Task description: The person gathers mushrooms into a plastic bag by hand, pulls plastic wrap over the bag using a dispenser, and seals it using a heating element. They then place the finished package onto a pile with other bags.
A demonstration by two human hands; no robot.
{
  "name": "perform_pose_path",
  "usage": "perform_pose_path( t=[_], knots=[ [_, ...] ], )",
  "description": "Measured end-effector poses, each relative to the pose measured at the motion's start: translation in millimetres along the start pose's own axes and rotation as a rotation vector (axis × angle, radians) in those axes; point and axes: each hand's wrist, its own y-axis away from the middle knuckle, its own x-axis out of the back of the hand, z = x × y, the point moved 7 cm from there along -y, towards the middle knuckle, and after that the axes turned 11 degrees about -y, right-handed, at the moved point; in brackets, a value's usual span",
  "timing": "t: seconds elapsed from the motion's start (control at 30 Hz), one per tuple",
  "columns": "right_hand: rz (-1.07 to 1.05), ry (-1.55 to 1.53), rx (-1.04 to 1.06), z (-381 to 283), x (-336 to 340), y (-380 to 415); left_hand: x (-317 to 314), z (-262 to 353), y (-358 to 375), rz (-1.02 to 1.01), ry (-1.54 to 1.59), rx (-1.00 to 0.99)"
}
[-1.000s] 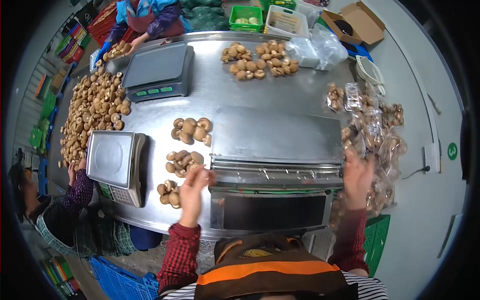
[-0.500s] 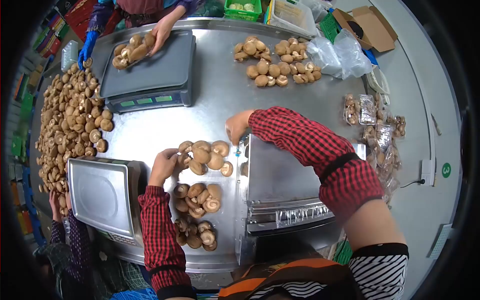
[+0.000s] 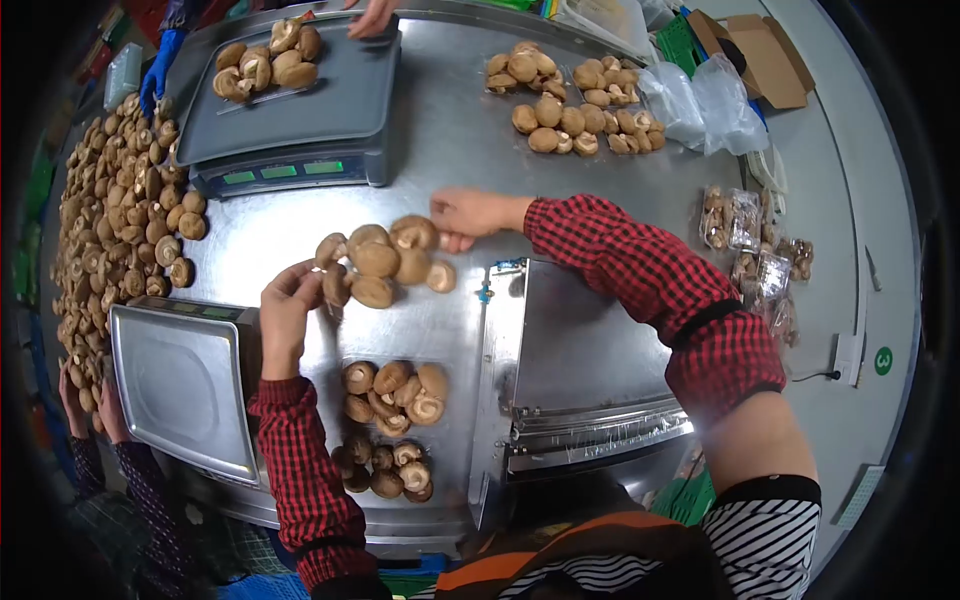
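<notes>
Nearest: two small mushroom heaps (image 3: 392,396) on the steel worktop (image 3: 440,150), below both grips. Left hand (image 3: 287,298), fingers curled, touches the left end of the mushroom cluster (image 3: 383,258); whether it pinches one, cannot tell. Right hand (image 3: 466,213), loosely cupped, touches the cluster's right end. Cluster's long axis runs hand to hand (both equally near). Sealing machine (image 3: 570,350) edges right; open steel beyond, then the scale (image 3: 290,110) far off.
</notes>
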Motion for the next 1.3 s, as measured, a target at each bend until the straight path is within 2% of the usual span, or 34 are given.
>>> perform_pose_path(
  t=[0.07, 0.13, 0.2, 0.27, 0.3, 0.37, 0.47, 0.57, 0.6, 0.67, 0.7, 0.77, 0.8, 0.87, 0.93, 0.97, 1.0, 1.03, 1.07, 1.1, 1.13, 1.17, 1.2, 1.23, 1.27, 1.3],
  knots=[
    [0.059, -0.041, 0.034, -28.9, 14.6, 23.2, 6.8, 43.2, 12.7, 0.049, 0.015, -0.069],
    [0.183, -0.112, 0.232, -59.2, 37.2, 55.0, 9.5, 91.1, 32.8, 0.067, 0.022, -0.155],
    [0.277, -0.166, 0.352, -76.8, 56.5, 103.5, 2.9, 130.8, 52.6, 0.048, -0.009, -0.244],
    [0.364, -0.209, 0.386, -74.3, 70.2, 158.3, -23.0, 161.9, 75.9, -0.018, -0.006, -0.311],
    [0.415, -0.236, 0.438, -62.5, 74.5, 190.1, -47.2, 178.1, 92.2, -0.049, -0.031, -0.313],
    [0.518, -0.258, 0.364, -17.3, 78.7, 247.3, -96.2, 186.2, 115.0, -0.144, -0.089, -0.317],
    [0.617, -0.271, 0.278, 55.8, 85.9, 318.1, -180.1, 155.3, 133.4, -0.335, -0.037, -0.224],
    [0.707, -0.391, 0.112, 140.5, 78.0, 374.6, -260.7, 124.7, 161.3, -0.460, -0.046, -0.175],
    [0.724, -0.392, 0.124, 159.3, 74.7, 388.8, -282.5, 113.5, 166.0, -0.487, -0.069, -0.170],
    [0.761, -0.451, 0.010, 195.9, 63.1, 412.8, -306.0, 102.0, 180.3, -0.451, -0.203, -0.185],
    [0.769, -0.456, 0.023, 200.8, 57.1, 425.1, -310.7, 103.4, 183.8, -0.394, -0.321, -0.309],
    [0.808, -0.690, 0.120, 212.1, 45.1, 443.9, -301.6, 98.4, 190.6, -0.343, -0.335, -0.313],
    [0.803, -0.694, 0.132, 216.5, 39.0, 459.6, -293.7, 102.4, 202.1, -0.290, -0.341, -0.309],
    [0.926, -0.137, 0.088, 215.9, 30.0, 507.2, -251.1, 116.7, 232.7, -0.019, -0.509, -0.387],
    [0.968, 0.193, -0.018, 225.6, 1.6, 543.0, -212.1, 112.6, 261.1, 0.245, -0.926, -0.392],
    [0.919, 0.222, -0.132, 229.5, -13.1, 544.2, -214.2, 120.0, 279.6, 0.289, -1.139, -0.477],
    [0.861, 0.251, -0.249, 235.0, -29.0, 545.3, -224.4, 116.3, 287.8, 0.330, -1.165, -0.693],
    [0.985, 0.373, -0.210, 236.8, -37.9, 535.8, -229.1, 100.0, 292.9, 0.305, -1.224, -0.692],
    [1.026, 0.349, -0.170, 229.1, -41.5, 528.4, -247.7, 110.6, 301.6, 0.285, -1.277, -0.688],
    [1.027, 0.244, -0.123, 229.8, -43.0, 517.0, -256.1, 106.9, 296.0, 0.184, -1.313, -0.622],
    [1.024, 0.140, -0.078, 232.2, -44.1, 509.8, -257.6, 96.2, 285.2, 0.022, -1.209, -0.437],
    [1.010, 0.154, -0.068, 231.1, -45.5, 511.6, -252.8, 95.6, 285.5, 0.030, -1.034, -0.409],
    [1.001, -0.248, 0.010, 240.7, -48.1, 516.7, -246.8, 95.2, 284.6, 0.039, -0.860, -0.383],
    [0.963, -0.649, 0.084, 249.9, -51.9, 520.5, -238.3, 91.7, 286.6, -0.049, -0.706, -0.338],
    [0.795, -1.162, 0.100, 260.2, -65.6, 520.3, -236.3, 68.9, 286.8, -0.247, -0.315, -0.032],
    [0.577, -1.522, 0.083, 260.7, -84.1, 514.6, -241.9, 62.5, 297.2, -0.361, -0.061, 0.217]
  ],
)
